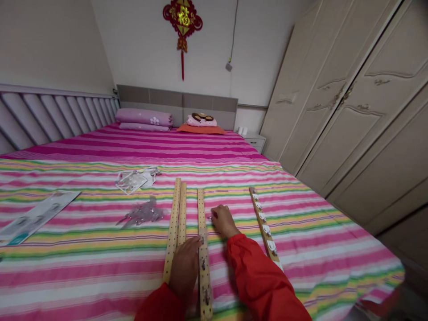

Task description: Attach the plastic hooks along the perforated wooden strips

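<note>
A narrow wooden strip with rows of holes (201,209) lies lengthwise in front of me, with several clear hooks (203,264) along its near half. My left hand (185,263) is closed, its fingertips at the strip's left edge beside the farthest of these hooks. To the strip's right, my right hand (223,220) pinches a small shiny metal hook (210,217), partly hidden by the fingers, just above the bedspread. Two more perforated wooden strips (174,223) lie side by side on the left, partly behind my left hand.
Another wooden strip (252,192) at right carries several white hooks (266,230). On the striped bedspread (83,276) lie a heap of small clear pieces (143,213), plastic packets (135,179) and a long package (36,216). Folded bedding (143,118) sits by the headboard; a wardrobe (334,102) stands right.
</note>
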Demonstrator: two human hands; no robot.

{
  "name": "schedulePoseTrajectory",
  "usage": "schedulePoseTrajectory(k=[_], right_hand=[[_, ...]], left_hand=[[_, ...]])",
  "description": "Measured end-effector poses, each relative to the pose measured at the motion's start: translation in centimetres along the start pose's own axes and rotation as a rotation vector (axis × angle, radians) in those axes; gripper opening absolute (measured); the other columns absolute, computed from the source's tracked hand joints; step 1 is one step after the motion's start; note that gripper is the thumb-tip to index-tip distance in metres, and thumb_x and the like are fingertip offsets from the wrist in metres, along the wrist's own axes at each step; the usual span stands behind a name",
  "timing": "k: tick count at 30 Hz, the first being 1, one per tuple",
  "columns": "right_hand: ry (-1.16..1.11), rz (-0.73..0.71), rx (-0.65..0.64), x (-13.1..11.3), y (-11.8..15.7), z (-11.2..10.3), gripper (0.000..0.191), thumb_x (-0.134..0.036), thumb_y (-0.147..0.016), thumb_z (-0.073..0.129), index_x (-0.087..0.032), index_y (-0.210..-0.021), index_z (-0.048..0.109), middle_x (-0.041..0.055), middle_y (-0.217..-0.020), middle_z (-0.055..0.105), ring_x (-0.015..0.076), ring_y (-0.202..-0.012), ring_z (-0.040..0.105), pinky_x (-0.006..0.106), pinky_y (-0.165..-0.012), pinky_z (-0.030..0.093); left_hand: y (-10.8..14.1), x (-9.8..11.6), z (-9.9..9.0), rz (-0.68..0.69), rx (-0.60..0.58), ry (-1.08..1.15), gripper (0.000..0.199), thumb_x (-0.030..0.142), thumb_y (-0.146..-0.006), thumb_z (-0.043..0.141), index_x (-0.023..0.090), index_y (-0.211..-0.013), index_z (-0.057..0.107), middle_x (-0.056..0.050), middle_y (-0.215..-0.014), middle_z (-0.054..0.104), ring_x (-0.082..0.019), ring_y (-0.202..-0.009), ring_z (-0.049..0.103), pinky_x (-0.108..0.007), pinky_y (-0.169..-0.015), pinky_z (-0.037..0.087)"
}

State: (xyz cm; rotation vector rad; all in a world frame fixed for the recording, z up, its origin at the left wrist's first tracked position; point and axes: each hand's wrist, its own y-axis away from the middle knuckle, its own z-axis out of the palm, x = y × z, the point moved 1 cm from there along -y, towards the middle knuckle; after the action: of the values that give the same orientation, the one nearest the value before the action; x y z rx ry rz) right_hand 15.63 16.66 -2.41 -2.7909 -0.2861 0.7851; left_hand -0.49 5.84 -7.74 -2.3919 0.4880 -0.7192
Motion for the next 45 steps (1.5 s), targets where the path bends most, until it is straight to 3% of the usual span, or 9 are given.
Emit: schedulePoseTrajectory(k=[7, 12, 16, 19, 22, 28, 33, 37, 45], right_hand=[[-0.244, 0.106, 0.106, 1.5, 0.1, -0.2, 0.016, -0.015, -0.063, 0.067, -0.019, -0.05, 0.058, -0.0002, -0.055, 0.053, 0.0133, -0.054, 0.046, 0.025, -0.053, 0.031], [-0.594, 0.159, 0.147, 2.2, 0.6, -1.1, 0.026, -0.023, -0.057, 0.072, -0.021, -0.041, 0.052, -0.0043, -0.042, 0.047, 0.0106, -0.045, 0.04, 0.024, -0.047, 0.027], [-0.889, 0.22, 0.072, 1.6, 1.3, -0.9, 0.015, -0.029, -0.056, 0.073, -0.018, -0.055, 0.063, -0.0025, -0.049, 0.057, 0.0107, -0.047, 0.048, 0.023, -0.048, 0.035], [-1.233, 0.365, -0.008, 0.7, 1.9, 0.1, 0.023, -0.028, -0.051, 0.078, -0.016, -0.067, 0.067, -0.0023, -0.053, 0.061, 0.0086, -0.044, 0.048, 0.021, -0.045, 0.035], [-1.372, 0.475, -0.044, -0.1, 2.5, 1.1, 0.029, -0.025, -0.049, 0.08, -0.015, -0.074, 0.068, -0.0023, -0.054, 0.063, 0.006, -0.04, 0.045, 0.018, -0.04, 0.03], [-1.389, 0.494, -0.053, -0.9, 2.9, 1.3, 0.027, -0.024, -0.049, 0.079, -0.014, -0.073, 0.07, -0.0004, -0.056, 0.066, 0.0058, -0.039, 0.045, 0.018, -0.037, 0.029], [-1.393, 0.402, -0.128, -1.6, 2.9, 0.7, 0.03, -0.028, -0.052, 0.079, -0.015, -0.078, 0.072, 0.0013, -0.06, 0.068, 0.0094, -0.045, 0.054, 0.019, -0.042, 0.037], [-1.368, 0.309, -0.243, -2.5, 3.2, 0.1, 0.031, -0.03, -0.056, 0.077, -0.016, -0.083, 0.073, -0.0019, -0.059, 0.066, 0.0072, -0.044, 0.052, 0.019, -0.044, 0.04], [-1.294, 0.196, -0.32, -2.6, 3.6, -0.4, 0.04, -0.037, -0.059, 0.078, -0.018, -0.093, 0.072, -0.0048, -0.063, 0.063, 0.0082, -0.043, 0.055, 0.021, -0.043, 0.045]], left_hand=[[0.0, 0.1, -0.2, -0.03, -0.016, 0.052, 0.039, 0.009, -0.076, 0.04, 0.021, -0.101, 0.067, -0.006, -0.106, 0.071, -0.022, -0.1, 0.065, -0.043, -0.088, 0.054], [-0.3, 0.4, -0.6, -0.07, -0.018, 0.131, 0.04, 0.008, -0.076, 0.038, 0.02, -0.103, 0.065, -0.006, -0.104, 0.071, -0.019, -0.099, 0.065, -0.04, -0.089, 0.053], [-0.8, 0.5, -1.2, -0.158, -0.002, 0.245, 0.039, 0.01, -0.08, 0.036, 0.019, -0.106, 0.064, -0.007, -0.108, 0.069, -0.019, -0.104, 0.063, -0.04, -0.093, 0.051], [-1.7, 0.4, -1.9, -0.283, -0.011, 0.317, 0.035, 0.014, -0.083, 0.037, 0.019, -0.106, 0.064, -0.007, -0.108, 0.069, -0.018, -0.102, 0.063, -0.039, -0.092, 0.051], [-2.6, 0.1, -2.5, -0.334, -0.032, 0.352, 0.031, 0.016, -0.083, 0.041, 0.019, -0.101, 0.066, -0.007, -0.102, 0.07, -0.019, -0.098, 0.064, -0.039, -0.088, 0.052], [-3.6, -0.8, -2.3, -0.312, -0.055, 0.361, 0.028, 0.018, -0.082, 0.043, 0.02, -0.096, 0.068, -0.005, -0.095, 0.071, -0.019, -0.092, 0.064, -0.038, -0.085, 0.052], [-5.2, -0.6, -2.4, -0.252, 0.009, 0.328, 0.035, 0.026, -0.08, 0.056, 0.021, -0.114, 0.061, -0.007, -0.113, 0.063, -0.021, -0.108, 0.058, -0.04, -0.095, 0.047], [-6.5, 0.1, -3.1, -0.2, -0.043, 0.378, 0.044, 0.024, -0.076, 0.061, 0.024, -0.12, 0.057, -0.006, -0.113, 0.061, -0.02, -0.11, 0.056, -0.037, -0.094, 0.047], [-6.3, -0.2, -3.4, -0.47, -0.077, 0.679, 0.02, 0.031, -0.075, 0.059, 0.017, -0.086, 0.068, -0.005, -0.085, 0.068, -0.016, -0.077, 0.065, -0.028, -0.069, 0.053]])
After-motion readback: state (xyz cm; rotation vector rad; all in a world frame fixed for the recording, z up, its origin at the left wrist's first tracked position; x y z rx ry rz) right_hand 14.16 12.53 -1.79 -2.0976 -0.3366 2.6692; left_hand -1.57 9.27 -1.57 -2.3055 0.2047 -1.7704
